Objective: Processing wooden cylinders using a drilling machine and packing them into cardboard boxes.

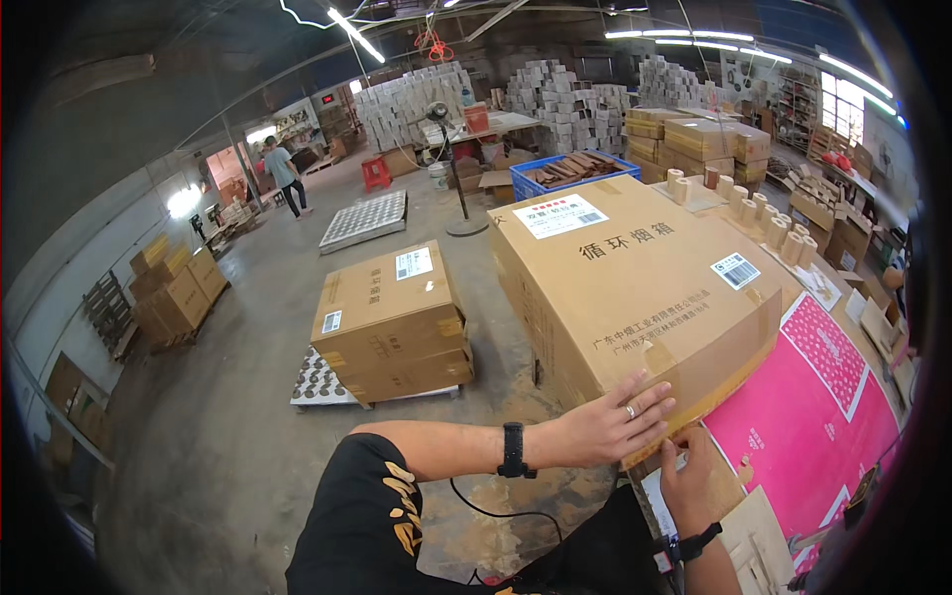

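Observation:
A large brown cardboard carton [565,288] with white labels rests on the workbench in front of me. My left hand [620,424], with a ring and a wristwatch, lies flat across the carton's near end, fingers stretched out and close together. Just to its right, my right hand [688,481] is closed at the carton's lower near corner, thumb and fingers curled together. What those fingers pinch, if anything, is too small to make out. Yellowish packing tape [709,397] runs along the carton's near lower edge.
Pink printed sheets [793,431] cover the bench at right, with wooden cylinders [778,233] farther back. Behind the carton stands a blue crate [575,177] of brown pieces. Stacked cartons [392,322] and a stand fan [466,227] occupy the floor at left; a person [285,177] is beyond.

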A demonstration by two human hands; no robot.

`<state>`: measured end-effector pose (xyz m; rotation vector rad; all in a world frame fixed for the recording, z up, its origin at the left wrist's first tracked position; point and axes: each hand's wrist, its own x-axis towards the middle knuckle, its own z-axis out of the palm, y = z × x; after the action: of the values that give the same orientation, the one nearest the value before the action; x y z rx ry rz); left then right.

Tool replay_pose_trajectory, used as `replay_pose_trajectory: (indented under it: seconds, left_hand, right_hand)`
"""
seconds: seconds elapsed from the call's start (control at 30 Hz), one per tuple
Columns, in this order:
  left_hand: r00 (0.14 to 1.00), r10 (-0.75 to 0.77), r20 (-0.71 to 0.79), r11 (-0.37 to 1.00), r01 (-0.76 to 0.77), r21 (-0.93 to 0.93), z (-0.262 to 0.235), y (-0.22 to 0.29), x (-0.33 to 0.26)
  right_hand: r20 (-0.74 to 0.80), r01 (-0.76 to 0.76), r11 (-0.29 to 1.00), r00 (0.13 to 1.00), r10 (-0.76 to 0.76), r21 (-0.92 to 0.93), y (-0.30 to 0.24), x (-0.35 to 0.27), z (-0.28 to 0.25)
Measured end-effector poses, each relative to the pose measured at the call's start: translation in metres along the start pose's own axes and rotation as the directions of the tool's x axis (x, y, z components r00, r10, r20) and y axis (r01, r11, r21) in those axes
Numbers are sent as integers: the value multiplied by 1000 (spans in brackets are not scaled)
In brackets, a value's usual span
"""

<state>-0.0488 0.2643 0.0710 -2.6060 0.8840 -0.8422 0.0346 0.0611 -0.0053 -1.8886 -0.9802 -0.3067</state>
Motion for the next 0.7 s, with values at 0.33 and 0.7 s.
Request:
replay_pose_trajectory:
  seconds: [0.33, 0.7]
  left_hand:
    - [940, -274, -204, 956, 242, -167, 2, 17, 18]
    - [650, -760, -12, 542, 624, -562, -26, 5, 45]
  right_hand:
    - [-24, 89, 996, 996, -89, -11, 26, -22, 9]
    - [-35, 140, 972, 988, -150, -189, 23, -11, 17]
